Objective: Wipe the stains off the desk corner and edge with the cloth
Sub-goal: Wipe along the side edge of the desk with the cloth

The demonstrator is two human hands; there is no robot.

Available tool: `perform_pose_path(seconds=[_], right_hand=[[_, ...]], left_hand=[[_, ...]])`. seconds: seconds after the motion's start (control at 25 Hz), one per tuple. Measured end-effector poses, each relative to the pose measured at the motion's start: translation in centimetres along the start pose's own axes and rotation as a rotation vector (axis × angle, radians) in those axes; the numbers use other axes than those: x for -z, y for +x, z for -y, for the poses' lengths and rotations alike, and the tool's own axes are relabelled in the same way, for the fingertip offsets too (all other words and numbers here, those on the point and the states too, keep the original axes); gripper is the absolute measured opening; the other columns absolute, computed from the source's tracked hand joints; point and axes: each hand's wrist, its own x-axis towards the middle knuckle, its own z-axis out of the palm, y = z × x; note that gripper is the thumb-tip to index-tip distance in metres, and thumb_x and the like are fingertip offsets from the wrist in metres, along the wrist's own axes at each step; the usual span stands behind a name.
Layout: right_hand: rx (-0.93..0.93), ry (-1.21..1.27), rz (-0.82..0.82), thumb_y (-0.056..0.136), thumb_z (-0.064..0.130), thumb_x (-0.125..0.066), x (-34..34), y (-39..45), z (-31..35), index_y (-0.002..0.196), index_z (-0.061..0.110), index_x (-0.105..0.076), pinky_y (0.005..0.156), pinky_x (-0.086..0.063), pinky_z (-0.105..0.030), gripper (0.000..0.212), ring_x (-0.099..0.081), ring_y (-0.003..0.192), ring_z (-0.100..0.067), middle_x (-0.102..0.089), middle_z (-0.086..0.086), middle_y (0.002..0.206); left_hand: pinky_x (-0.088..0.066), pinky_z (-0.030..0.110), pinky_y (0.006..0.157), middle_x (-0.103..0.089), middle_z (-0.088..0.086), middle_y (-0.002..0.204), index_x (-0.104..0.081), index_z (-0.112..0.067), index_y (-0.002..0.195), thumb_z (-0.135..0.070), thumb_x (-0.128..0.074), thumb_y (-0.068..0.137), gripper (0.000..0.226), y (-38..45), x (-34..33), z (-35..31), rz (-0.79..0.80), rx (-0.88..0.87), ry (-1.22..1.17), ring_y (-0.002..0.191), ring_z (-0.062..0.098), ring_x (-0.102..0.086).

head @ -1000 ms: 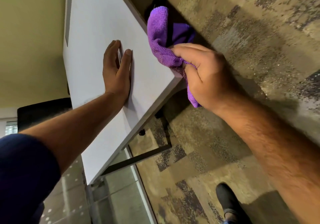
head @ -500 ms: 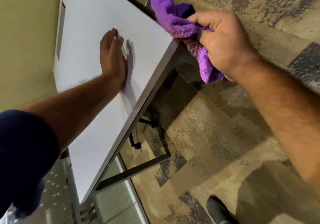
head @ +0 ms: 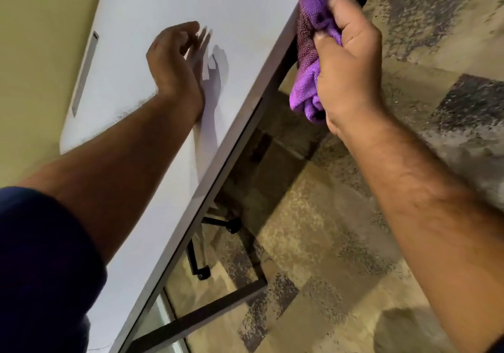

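A white desk runs from the top centre down to the lower left, its corner at the top right. My right hand is shut on a bunched purple cloth and presses it against the desk's side edge just below that corner. My left hand is on the desk top near the middle, heel on the surface, fingers apart and slightly raised, holding nothing. No stains show clearly on the desk.
Patterned brown and grey carpet lies right of the desk. A dark desk frame bar and an office chair's castor legs sit under the desk. A cable slot runs along the desk's wall side.
My right hand slid the cloth off the desk corner and down along the side edge. My left hand has lifted its fingers from lying flat. The view has shifted.
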Motion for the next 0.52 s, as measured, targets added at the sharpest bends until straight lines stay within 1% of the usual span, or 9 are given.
perform_pose_path(seconds=[0.04, 0.12, 0.16, 0.2, 0.24, 0.32, 0.36, 0.48, 0.52], right_hand=[[0.054, -0.070, -0.024, 0.091, -0.009, -0.048, -0.3, -0.4, -0.1, 0.138, 0.008, -0.065, 0.119, -0.042, -0.023, 0.053, -0.055, 0.139, -0.016, -0.059, -0.007, 0.148], [0.142, -0.175, -0.086, 0.092, -0.012, -0.048, -1.2, -1.9, 0.0, 0.138, 0.001, -0.064, 0.114, -0.032, -0.007, 0.050, -0.047, 0.142, -0.017, -0.052, -0.010, 0.149], [0.182, -0.197, -0.091, 0.093, -0.014, -0.047, -1.9, -3.2, 0.0, 0.137, -0.001, -0.064, 0.113, -0.030, -0.004, 0.049, -0.046, 0.142, -0.019, -0.052, -0.016, 0.149], [0.230, -0.222, -0.092, 0.093, -0.015, -0.046, -2.5, -4.6, -0.3, 0.136, -0.003, -0.064, 0.114, -0.031, -0.007, 0.048, -0.046, 0.141, -0.021, -0.052, -0.021, 0.150], [0.275, -0.259, -0.084, 0.094, -0.014, -0.046, -3.2, -6.2, -0.6, 0.134, -0.004, -0.066, 0.117, -0.034, -0.014, 0.046, -0.049, 0.140, -0.024, -0.054, -0.023, 0.149], [0.310, -0.346, -0.044, 0.098, -0.007, -0.046, -4.2, -9.6, -1.8, 0.133, -0.002, -0.068, 0.118, -0.042, -0.032, 0.041, -0.056, 0.136, -0.035, -0.058, -0.023, 0.148], [0.300, -0.375, -0.025, 0.099, -0.005, -0.047, -4.6, -11.4, -2.2, 0.133, -0.001, -0.068, 0.117, -0.045, -0.039, 0.040, -0.057, 0.134, -0.038, -0.058, -0.022, 0.148], [0.235, -0.418, 0.006, 0.097, -0.009, -0.054, -6.8, -16.4, -2.9, 0.137, 0.001, -0.066, 0.112, -0.049, -0.049, 0.043, -0.059, 0.130, -0.041, -0.060, -0.022, 0.147], [0.218, -0.424, 0.020, 0.095, -0.011, -0.057, -7.5, -17.7, -2.9, 0.138, 0.002, -0.065, 0.114, -0.047, -0.050, 0.046, -0.058, 0.132, -0.041, -0.061, -0.023, 0.146]], left_hand=[[-0.063, 0.032, 0.096, -0.082, 0.015, 0.111, -0.086, -0.005, 0.091, -0.007, -0.053, 0.088, 0.033, -0.1, -0.2, -0.1, 0.000, 0.010, -0.001, 0.117, 0.031, -0.074], [-0.063, 0.030, 0.094, -0.083, 0.014, 0.108, -0.086, -0.004, 0.091, -0.005, -0.053, 0.090, 0.033, -0.4, -0.5, -0.3, 0.003, 0.007, 0.001, 0.112, 0.029, -0.076], [-0.063, 0.030, 0.093, -0.084, 0.014, 0.107, -0.086, -0.004, 0.090, -0.004, -0.053, 0.089, 0.033, -0.4, -0.6, -0.3, 0.009, 0.003, -0.001, 0.111, 0.028, -0.077], [-0.063, 0.030, 0.092, -0.084, 0.014, 0.106, -0.086, -0.004, 0.089, -0.003, -0.053, 0.089, 0.033, -0.4, -0.6, -0.4, 0.010, 0.000, 0.002, 0.110, 0.028, -0.077], [-0.063, 0.028, 0.090, -0.084, 0.014, 0.105, -0.085, -0.004, 0.088, -0.002, -0.053, 0.088, 0.033, -0.3, -0.6, -0.5, 0.009, -0.003, 0.009, 0.110, 0.029, -0.077], [-0.061, 0.026, 0.085, -0.084, 0.013, 0.103, -0.085, -0.004, 0.088, -0.002, -0.051, 0.089, 0.033, -0.4, -0.7, -0.4, 0.006, -0.009, 0.040, 0.108, 0.028, -0.077], [-0.061, 0.026, 0.084, -0.084, 0.012, 0.103, -0.085, -0.004, 0.086, -0.002, -0.051, 0.089, 0.034, -0.5, -0.7, -0.4, 0.008, -0.016, 0.054, 0.108, 0.027, -0.077], [-0.060, 0.027, 0.085, -0.084, 0.014, 0.102, -0.084, -0.006, 0.080, -0.001, -0.050, 0.088, 0.035, -0.4, -0.9, -0.2, 0.020, -0.019, 0.028, 0.107, 0.027, -0.077], [-0.060, 0.027, 0.084, -0.084, 0.015, 0.102, -0.084, -0.006, 0.080, 0.000, -0.050, 0.088, 0.035, -0.3, -0.8, -0.2, 0.015, -0.012, 0.021, 0.106, 0.026, -0.077]])
